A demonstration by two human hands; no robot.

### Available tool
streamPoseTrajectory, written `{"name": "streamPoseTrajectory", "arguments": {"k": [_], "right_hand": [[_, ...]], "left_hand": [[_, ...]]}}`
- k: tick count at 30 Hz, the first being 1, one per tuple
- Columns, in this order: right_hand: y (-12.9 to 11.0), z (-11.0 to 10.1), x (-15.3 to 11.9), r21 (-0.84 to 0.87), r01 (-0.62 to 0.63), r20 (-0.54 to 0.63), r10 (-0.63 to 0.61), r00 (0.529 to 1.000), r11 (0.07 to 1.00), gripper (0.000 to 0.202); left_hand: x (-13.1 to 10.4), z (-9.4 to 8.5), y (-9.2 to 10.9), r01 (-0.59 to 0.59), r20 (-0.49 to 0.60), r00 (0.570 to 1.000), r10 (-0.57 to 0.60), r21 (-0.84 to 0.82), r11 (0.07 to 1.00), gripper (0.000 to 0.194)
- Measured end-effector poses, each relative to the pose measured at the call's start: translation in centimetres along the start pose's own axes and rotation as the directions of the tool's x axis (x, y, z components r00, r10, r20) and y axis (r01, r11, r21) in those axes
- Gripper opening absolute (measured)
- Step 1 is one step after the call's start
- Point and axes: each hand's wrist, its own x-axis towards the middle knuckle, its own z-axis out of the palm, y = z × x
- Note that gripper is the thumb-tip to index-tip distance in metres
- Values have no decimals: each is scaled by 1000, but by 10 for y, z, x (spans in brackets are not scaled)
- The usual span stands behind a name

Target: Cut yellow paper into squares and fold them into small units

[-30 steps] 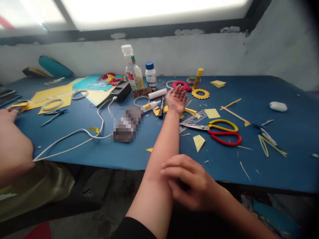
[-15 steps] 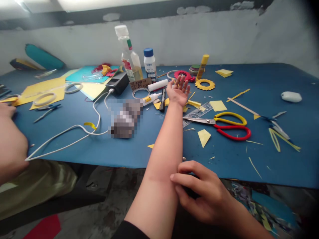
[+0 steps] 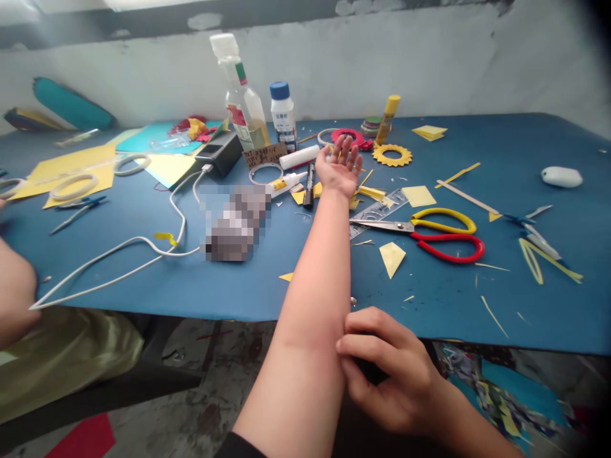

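Lengthwise, the forearm (image 3: 312, 280) points forward; left grip (image 3: 340, 172) released, right grip (image 3: 401, 375) half-curled, unclenched, touching it.

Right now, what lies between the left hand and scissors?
The head view shows yellow scraps and part of a ruler between left hand and scissors.

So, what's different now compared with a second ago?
The right hand moved to its own right, from atop the left forearm to that forearm's edge. Nothing was picked up or let go. The view tipped down; the co-worker's arm shows less at the picture's left edge. The left hand stays palm up; the scissors and yellow toothed ring lie as before.
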Motion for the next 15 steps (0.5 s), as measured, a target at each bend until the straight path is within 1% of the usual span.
{"name": "streamPoseTrajectory", "arguments": {"k": [3, 5, 6, 7, 9, 10, 11, 12, 15], "right_hand": [[-3, -1, 3, 0, -20, -12, 20, 1000, 1000, 21], [-8, 0, 11, -25, -4, -20, 3, 1000, 1000, 19], [-10, 1, 16, -45, 34, -11, -34, 999, 998, 20], [-12, 2, 22, -62, 100, 12, -99, 995, 993, 20], [-13, 7, 33, -78, 218, 90, -211, 973, 973, 21], [-12, 10, 37, -84, 258, 100, -249, 963, 963, 20], [-10, 13, 39, -96, 281, 82, -274, 958, 955, 18], [-8, 17, 39, -109, 299, 38, -297, 954, 948, 15], [-3, 26, 30, -142, 296, -148, -316, 937, 944, 22]], "left_hand": [[-1, 1, 0, -3, 0, 1000, 3, 6, 1000, 44], [-3, 2, 0, -10, 1, 1000, 10, 18, 1000, 45], [-4, 2, 1, -12, 2, 1000, 12, 25, 1000, 46], [-5, 3, 1, -12, 4, 1000, 12, 31, 999, 47], [-6, 3, 1, -14, 4, 1000, 14, 32, 999, 48], [-7, 3, 1, -15, 4, 1000, 15, 26, 1000, 48], [-8, 3, 1, -17, 4, 1000, 17, 18, 1000, 48], [-8, 3, 1, -18, 6, 1000, 18, 10, 1000, 48], [-8, 3, 1, -13, 9, 1000, 13, -7, 1000, 49]]}}
